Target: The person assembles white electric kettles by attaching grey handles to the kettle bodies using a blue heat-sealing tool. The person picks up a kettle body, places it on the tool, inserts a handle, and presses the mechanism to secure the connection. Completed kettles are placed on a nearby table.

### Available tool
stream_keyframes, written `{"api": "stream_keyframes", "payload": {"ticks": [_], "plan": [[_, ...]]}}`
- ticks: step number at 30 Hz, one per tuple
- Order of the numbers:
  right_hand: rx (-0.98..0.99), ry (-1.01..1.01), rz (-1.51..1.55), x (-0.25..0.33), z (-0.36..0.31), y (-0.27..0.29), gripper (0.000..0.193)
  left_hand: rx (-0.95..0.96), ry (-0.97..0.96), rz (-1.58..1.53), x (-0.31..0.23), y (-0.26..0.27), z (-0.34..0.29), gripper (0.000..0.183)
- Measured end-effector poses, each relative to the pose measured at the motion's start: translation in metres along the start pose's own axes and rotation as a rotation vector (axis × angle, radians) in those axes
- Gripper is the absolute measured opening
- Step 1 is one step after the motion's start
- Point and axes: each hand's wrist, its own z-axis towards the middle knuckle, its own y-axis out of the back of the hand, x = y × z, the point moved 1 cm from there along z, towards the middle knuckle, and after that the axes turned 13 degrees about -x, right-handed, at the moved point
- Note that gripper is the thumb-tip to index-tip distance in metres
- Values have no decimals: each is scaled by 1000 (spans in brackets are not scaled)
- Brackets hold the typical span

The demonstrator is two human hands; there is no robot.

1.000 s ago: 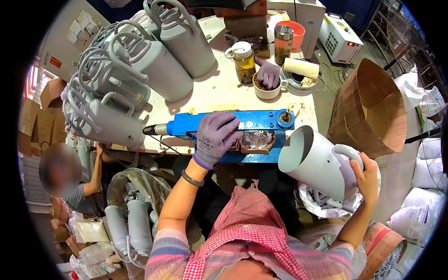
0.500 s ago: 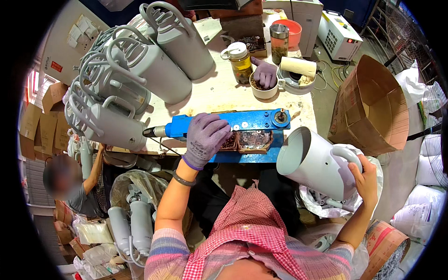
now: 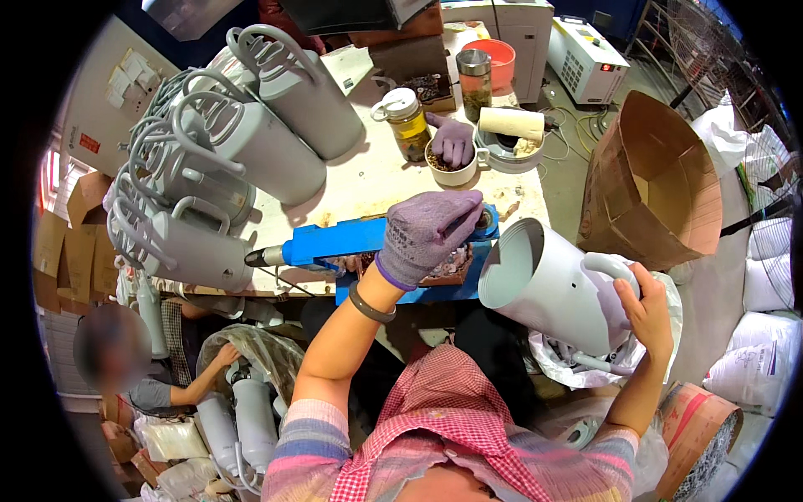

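My right hand (image 3: 648, 305), bare, is closed round the handle of a grey plastic jug-like shell (image 3: 559, 289). The shell is tilted, its open threaded mouth turned left toward the bench. My left hand (image 3: 431, 234), in a purple-grey glove, lies over the right end of a long blue arm-like fixture (image 3: 335, 244). Its fingertips are drawn together at the round fitting there; whatever they pinch is hidden. A dark chuck-like tip (image 3: 266, 257) sticks out at the fixture's left end. Beneath the hand, a tray of small metal parts (image 3: 452, 272) shows in part.
Several grey jugs with handles (image 3: 284, 159) crowd the bench's left. Behind the fixture stand a cup (image 3: 456, 174) with a purple glove, a yellow-liquid jar (image 3: 407, 125) and a red bucket (image 3: 500, 63). A cardboard box (image 3: 648, 180) is at right. Another person's arm (image 3: 205, 381) reaches into a bag, lower left.
My left hand has moved right along the blue fixture, from its middle to its right-end fitting. The shell stays in my right hand. The other person's arm has come down to the bag.
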Motion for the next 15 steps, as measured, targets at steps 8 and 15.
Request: {"api": "stream_keyframes", "payload": {"ticks": [8, 15], "plan": [[16, -19, -46, 3, 5, 7, 25, 92, -159, 31, 0, -3, -2, 23], [28, 101, -101, 43, 57, 15, 35, 118, 396, -283, 10, -6, -12, 41]]}}
